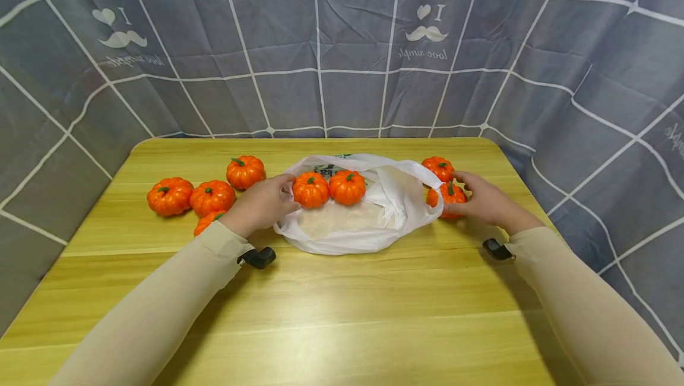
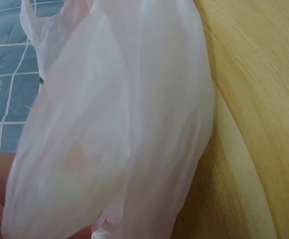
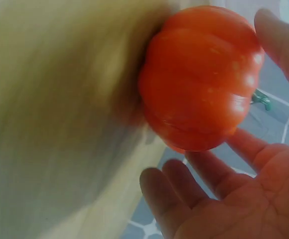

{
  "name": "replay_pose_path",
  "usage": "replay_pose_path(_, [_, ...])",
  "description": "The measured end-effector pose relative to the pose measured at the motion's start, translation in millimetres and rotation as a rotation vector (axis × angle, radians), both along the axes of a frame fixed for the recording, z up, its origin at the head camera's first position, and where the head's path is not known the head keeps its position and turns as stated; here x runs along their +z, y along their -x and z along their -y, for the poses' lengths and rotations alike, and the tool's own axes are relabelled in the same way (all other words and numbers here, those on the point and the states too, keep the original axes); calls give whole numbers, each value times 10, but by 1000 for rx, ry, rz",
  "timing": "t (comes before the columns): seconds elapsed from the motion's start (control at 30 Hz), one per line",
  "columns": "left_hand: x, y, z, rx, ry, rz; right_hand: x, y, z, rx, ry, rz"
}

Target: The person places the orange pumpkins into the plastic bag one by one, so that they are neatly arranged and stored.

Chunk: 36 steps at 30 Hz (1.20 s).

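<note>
A white plastic bag point(image 1: 350, 240) lies open in the middle of the table, with two small orange pumpkins point(image 1: 347, 187) side by side at its mouth. My left hand point(image 1: 265, 202) reaches over the bag's left rim, its thumb and fingers against the left one of these pumpkins point(image 1: 310, 190). In the left wrist view the bag wall point(image 2: 109, 119) hides most of that hand, so its hold is unclear. At the bag's right end my right hand point(image 1: 483, 199) has thumb and fingers around another pumpkin point(image 3: 199, 79). Its ring and little fingers stay off the pumpkin.
Several pumpkins point(image 1: 212, 198) cluster left of the bag, one point(image 1: 209, 222) partly behind my left wrist. Another pumpkin point(image 1: 438, 169) sits just behind the one at my right hand. A grey checked cloth point(image 1: 352, 41) surrounds the wooden table point(image 1: 342, 315) at the back and sides.
</note>
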<state>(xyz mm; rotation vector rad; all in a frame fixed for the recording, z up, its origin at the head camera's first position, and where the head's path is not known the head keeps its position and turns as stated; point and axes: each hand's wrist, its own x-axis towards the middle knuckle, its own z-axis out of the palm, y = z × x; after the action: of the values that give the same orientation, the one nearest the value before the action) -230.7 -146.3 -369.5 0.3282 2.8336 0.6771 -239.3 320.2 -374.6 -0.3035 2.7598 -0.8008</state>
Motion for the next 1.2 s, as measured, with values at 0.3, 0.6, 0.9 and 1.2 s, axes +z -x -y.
replay_pose_path(0.3, [-6, 0, 1, -3, -1, -6, -108, -13, -17, 0, -36, 18])
replay_pose_path(0.6, [-20, -1, 9, -4, -17, 6, -154, 16, -25, -11, -27, 16])
replay_pose_path(0.9, [-12, 4, 4, -2, -11, 27, -161, 15, -47, -13, -32, 20])
replay_pose_path(1.2, [-5, 1, 0, -3, -23, 33, -143, 15, -32, -11, -34, 19])
